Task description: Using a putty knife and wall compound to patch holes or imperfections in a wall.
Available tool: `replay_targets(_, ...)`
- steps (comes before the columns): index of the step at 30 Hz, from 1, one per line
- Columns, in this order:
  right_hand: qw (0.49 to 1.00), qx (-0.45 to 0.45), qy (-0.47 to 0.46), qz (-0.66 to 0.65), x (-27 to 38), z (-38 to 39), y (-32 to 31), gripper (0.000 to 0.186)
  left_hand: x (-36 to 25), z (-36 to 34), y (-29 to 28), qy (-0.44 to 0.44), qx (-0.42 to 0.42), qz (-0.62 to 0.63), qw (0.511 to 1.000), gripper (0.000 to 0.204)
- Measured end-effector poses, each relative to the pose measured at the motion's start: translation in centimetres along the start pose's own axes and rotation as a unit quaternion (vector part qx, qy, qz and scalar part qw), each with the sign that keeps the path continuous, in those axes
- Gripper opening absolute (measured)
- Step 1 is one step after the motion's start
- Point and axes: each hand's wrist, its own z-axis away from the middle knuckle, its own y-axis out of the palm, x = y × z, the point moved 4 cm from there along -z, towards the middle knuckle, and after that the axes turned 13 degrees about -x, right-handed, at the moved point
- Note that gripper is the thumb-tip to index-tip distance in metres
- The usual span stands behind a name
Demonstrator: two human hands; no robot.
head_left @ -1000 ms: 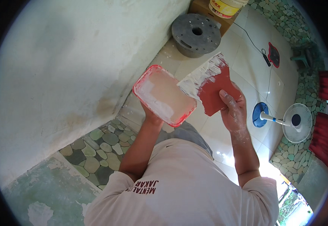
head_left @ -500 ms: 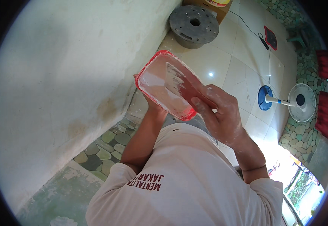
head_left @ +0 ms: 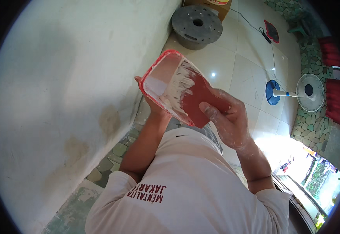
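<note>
My left hand (head_left: 154, 105) holds a red-rimmed plastic tray (head_left: 156, 76) from beneath, and most of its fingers are hidden under it. Pale filler coats the tray's inside. My right hand (head_left: 226, 115) grips a flat red spreader (head_left: 201, 103), thumb on its upper face. The spreader's broad working end, smeared thickly with white paste, lies over the right part of the tray.
A pale stained wall (head_left: 68, 89) rises on the left. Behind the tray stand a dark round slab with holes (head_left: 197, 31) and a cardboard box (head_left: 222, 9). A standing fan (head_left: 309, 95), cable (head_left: 248, 23) and red-rimmed pad (head_left: 271, 31) lie rightward; a bright opening is at lower right.
The spreader went from right of the tray to over its inside as my right hand moved leftward and turned. Both hands and tray appear higher in the picture than a second ago.
</note>
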Motion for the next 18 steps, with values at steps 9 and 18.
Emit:
replay_targets(9,0.984,-0.072,0.07,-0.145,-2.2,1.1,0.4,0.032,-2.1,3.0,3.8,0.003,0.067,-0.038,0.997,0.089)
replay_targets(18,0.94,-0.145,0.049,-0.305,-2.1,0.6,-1.5,0.03,-4.3,4.1,-1.5,0.032,0.08,-0.116,0.99,0.068)
